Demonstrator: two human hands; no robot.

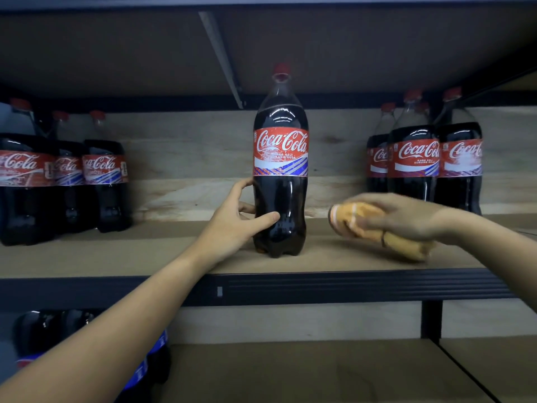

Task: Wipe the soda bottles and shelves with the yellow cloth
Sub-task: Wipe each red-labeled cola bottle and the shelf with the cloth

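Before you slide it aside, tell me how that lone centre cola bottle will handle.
The tall dark plastic cola bottle looks nearly full, so probably heavy. Tall with a narrow base, it may tip if pushed high. The left hand gripping low should steady it.

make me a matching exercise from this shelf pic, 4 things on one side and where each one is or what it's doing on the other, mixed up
Things:
1. left hand
2. right hand
3. yellow cloth
4. middle Coca-Cola bottle

States:
A. stands upright and alone, mid-shelf
B. bunched on the shelf under a hand
C. grips the bottle's lower body
D. presses the cloth down

Pairs: 1-C, 2-D, 3-B, 4-A
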